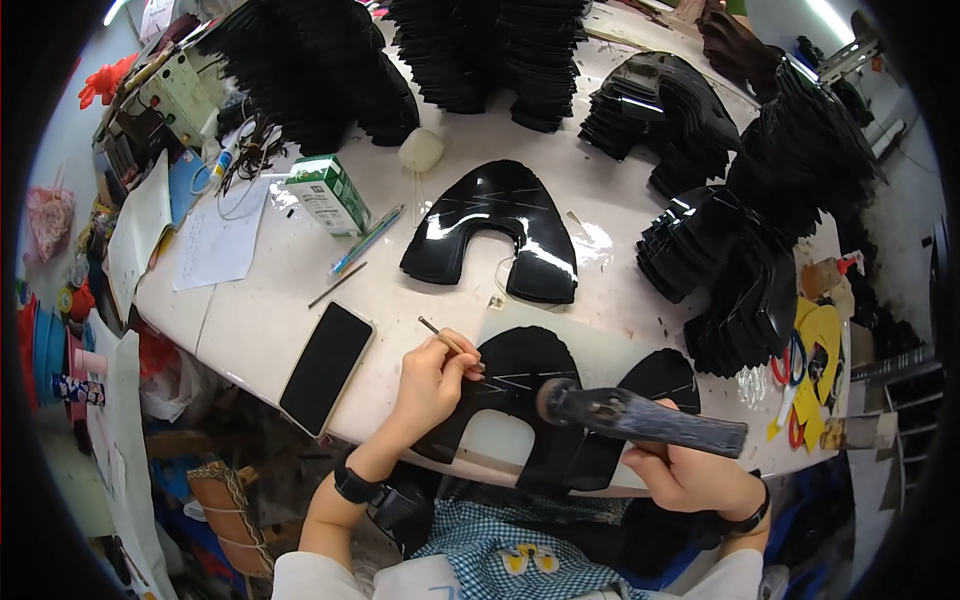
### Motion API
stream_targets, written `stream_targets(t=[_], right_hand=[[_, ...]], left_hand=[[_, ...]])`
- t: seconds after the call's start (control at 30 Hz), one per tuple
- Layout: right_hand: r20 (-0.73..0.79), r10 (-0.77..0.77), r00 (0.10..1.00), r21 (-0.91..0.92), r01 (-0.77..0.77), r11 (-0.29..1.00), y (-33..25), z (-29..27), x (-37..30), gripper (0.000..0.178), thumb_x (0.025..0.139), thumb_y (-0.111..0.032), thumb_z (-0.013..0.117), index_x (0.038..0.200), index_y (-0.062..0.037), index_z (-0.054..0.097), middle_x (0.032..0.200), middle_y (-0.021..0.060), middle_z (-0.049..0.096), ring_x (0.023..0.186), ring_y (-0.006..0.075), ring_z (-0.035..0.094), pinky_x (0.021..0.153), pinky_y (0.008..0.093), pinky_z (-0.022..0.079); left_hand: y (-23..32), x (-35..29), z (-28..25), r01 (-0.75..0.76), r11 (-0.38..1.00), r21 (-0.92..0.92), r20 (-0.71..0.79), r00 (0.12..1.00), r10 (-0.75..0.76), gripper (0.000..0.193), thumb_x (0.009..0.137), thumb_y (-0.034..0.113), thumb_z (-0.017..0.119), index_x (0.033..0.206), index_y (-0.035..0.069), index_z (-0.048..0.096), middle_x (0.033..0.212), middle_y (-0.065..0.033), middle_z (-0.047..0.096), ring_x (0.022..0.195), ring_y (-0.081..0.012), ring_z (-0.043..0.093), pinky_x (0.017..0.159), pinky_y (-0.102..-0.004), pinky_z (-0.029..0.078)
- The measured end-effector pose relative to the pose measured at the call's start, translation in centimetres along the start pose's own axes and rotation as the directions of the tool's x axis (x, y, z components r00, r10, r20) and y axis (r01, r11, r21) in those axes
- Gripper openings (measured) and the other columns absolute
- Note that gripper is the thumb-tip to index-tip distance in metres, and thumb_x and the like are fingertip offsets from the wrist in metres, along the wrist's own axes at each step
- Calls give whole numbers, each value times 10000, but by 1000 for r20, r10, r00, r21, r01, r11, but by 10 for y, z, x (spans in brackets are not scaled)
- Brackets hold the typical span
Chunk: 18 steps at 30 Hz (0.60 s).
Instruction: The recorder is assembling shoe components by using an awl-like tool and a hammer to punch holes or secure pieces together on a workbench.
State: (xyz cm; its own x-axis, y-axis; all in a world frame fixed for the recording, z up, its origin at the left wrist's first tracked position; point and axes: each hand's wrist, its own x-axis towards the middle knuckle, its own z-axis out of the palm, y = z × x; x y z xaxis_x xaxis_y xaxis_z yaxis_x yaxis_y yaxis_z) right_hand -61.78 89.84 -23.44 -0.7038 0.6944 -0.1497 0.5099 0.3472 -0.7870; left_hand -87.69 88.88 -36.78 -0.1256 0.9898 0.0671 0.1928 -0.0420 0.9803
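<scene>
My left hand (432, 378) is closed around a slim metal punch (436, 330), its lower end at the left part of a matte black U-shaped piece (525, 360). My right hand (692, 478) grips a hammer (650, 418), whose dark, worn head is held over the black pieces; the fingers hide most of its handle. A second matte black piece (655, 372) lies to the right, partly covered by the hammer. Under both is a pale translucent board (600, 342). Beyond it rests a glossy black U-shaped piece (490, 195).
Tall stacks of black pieces (460, 60) line the far side, with more stacks (745, 300) at the right. A phone (328, 368), pens (365, 240), a green box (328, 195) and a paper sheet (222, 240) are at left. Scissors (790, 375) lie at the right edge.
</scene>
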Motion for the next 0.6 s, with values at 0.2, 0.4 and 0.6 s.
stream_targets(t=[0.2, 0.4, 0.6], right_hand=[[-162, 5, 987, 44, 2, 999, 18, 13, -28, 245, 771, -62, 626, 980, 29, 534, 707, 100, 576, 506, 158, 575, 487, 241, 447], [-86, 43, 995, -20, -45, 999, 22, 14, -30, 267, 772, -103, 640, 979, 27, 536, 705, 118, 574, 526, 210, 598, 495, 261, 463], [-72, 57, 996, -6, -57, 998, 20, 16, -28, 287, 773, -110, 642, 1002, 21, 529, 680, 110, 573, 519, 205, 597, 494, 260, 466]], left_hand=[[11, -11, 14, -247, 955, 164, 163, 962, 221, 87, 757, -112, 516, 757, -28, 539, 694, -93, 583, 588, -148, 592, 554, -239, 479], [5, -7, 16, -252, 949, 191, 155, 962, 224, 103, 716, -111, 551, 764, -20, 549, 713, -108, 564, 568, -201, 565, 531, -271, 459], [5, -8, 16, -251, 945, 209, 155, 963, 221, 101, 731, -121, 525, 747, -25, 548, 702, -91, 577, 566, -157, 580, 529, -241, 459]])
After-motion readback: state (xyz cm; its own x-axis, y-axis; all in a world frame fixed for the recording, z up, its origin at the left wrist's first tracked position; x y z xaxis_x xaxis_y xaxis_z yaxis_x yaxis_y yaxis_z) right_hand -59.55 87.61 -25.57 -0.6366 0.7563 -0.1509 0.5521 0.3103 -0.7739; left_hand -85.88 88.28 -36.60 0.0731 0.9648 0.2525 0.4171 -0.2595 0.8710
